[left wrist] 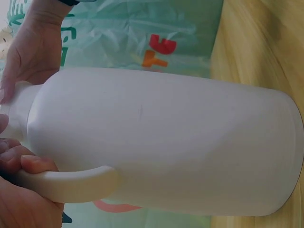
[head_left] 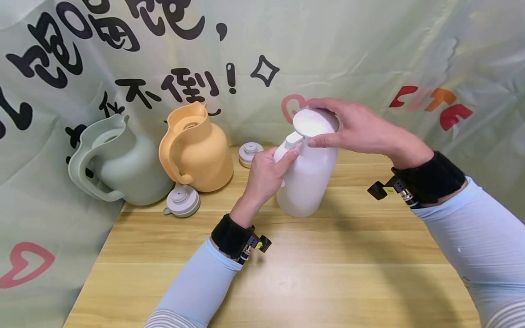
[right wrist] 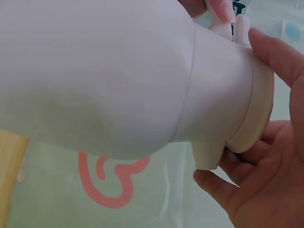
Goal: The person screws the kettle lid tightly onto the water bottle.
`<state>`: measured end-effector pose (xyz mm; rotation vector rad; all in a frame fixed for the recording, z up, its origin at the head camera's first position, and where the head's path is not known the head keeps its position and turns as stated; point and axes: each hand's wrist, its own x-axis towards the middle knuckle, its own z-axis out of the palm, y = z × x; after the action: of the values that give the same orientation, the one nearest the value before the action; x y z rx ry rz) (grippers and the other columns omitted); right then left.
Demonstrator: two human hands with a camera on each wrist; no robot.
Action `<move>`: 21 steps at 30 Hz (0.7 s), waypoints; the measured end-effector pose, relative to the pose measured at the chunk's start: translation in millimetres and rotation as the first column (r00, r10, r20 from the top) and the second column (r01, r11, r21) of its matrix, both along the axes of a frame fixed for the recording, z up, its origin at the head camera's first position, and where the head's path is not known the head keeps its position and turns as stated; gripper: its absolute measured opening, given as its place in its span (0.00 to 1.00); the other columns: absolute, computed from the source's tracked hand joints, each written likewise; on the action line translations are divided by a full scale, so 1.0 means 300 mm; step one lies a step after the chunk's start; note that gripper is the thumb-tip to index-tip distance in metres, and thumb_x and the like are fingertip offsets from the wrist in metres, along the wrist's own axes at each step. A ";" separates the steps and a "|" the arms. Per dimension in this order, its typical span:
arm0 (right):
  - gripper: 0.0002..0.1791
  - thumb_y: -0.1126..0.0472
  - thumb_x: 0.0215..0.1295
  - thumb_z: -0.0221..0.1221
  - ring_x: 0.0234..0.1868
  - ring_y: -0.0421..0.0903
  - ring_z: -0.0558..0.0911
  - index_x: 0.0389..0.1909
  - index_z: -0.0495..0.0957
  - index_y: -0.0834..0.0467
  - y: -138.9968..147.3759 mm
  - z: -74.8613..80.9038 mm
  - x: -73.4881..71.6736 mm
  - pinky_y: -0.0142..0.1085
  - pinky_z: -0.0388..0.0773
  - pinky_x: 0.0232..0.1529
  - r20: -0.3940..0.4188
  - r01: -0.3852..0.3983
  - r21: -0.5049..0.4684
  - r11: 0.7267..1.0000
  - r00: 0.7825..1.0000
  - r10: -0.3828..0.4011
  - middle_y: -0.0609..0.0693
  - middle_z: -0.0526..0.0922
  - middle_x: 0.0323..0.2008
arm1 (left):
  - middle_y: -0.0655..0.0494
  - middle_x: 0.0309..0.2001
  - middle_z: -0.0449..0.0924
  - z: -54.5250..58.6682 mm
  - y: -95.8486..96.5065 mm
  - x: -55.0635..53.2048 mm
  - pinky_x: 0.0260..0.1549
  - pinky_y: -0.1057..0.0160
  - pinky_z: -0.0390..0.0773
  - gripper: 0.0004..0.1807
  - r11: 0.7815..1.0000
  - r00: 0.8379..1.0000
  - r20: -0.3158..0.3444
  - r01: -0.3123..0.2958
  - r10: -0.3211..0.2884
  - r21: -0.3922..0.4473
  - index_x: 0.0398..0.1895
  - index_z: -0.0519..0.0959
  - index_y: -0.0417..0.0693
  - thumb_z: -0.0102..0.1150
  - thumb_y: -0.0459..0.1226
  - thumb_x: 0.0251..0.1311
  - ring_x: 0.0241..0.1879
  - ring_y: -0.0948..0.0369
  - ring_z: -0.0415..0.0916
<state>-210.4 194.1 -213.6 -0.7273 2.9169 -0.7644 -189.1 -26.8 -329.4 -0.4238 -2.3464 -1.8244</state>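
Note:
A white thermos jug [head_left: 311, 182] with a round lid [head_left: 315, 121] is on the wooden table at the centre right. My left hand [head_left: 266, 175] grips its handle [left wrist: 80, 186], the thumb near the top by a small lever [head_left: 293, 139]. From the other side my right hand [head_left: 361, 126] holds the lid, thumb on the near edge and fingers around the far edge. Under the lid, a short spout [right wrist: 206, 156] points away from the handle, with a right fingertip right at its end. In the left wrist view the jug's base meets the table.
An orange jug [head_left: 209, 155] and a green jug [head_left: 131, 164], both lidless at the top, stand at the left by the printed cloth [head_left: 348, 59]. Two loose lids lie near them: a grey-white lid [head_left: 183, 202] in front and another lid [head_left: 249, 154] behind my left hand.

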 end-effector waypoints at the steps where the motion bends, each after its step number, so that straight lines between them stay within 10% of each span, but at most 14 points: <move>1: 0.47 0.38 0.61 0.70 0.61 0.51 0.77 0.78 0.62 0.47 0.000 -0.002 0.000 0.51 0.74 0.59 -0.004 0.007 -0.008 1.000 1.000 -0.007 0.51 0.77 0.64 | 0.52 0.26 0.83 0.000 0.001 0.000 0.31 0.66 0.80 0.22 1.000 1.000 -0.004 -0.003 0.003 -0.002 0.27 0.83 0.44 0.65 0.52 0.68 0.33 0.61 0.80; 21: 0.45 0.44 0.60 0.73 0.63 0.52 0.75 0.72 0.63 0.56 0.000 -0.036 0.010 0.52 0.73 0.61 -0.058 0.015 -0.110 0.994 0.998 -0.021 0.54 0.75 0.67 | 0.48 0.26 0.85 0.000 0.010 0.011 0.29 0.65 0.81 0.20 0.999 0.999 -0.036 -0.039 0.039 -0.008 0.30 0.84 0.42 0.66 0.51 0.67 0.31 0.60 0.82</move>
<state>-207.4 194.1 -224.4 -0.7458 2.9568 -0.9269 -185.8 -23.9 -329.5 -0.4052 -2.3230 -1.7755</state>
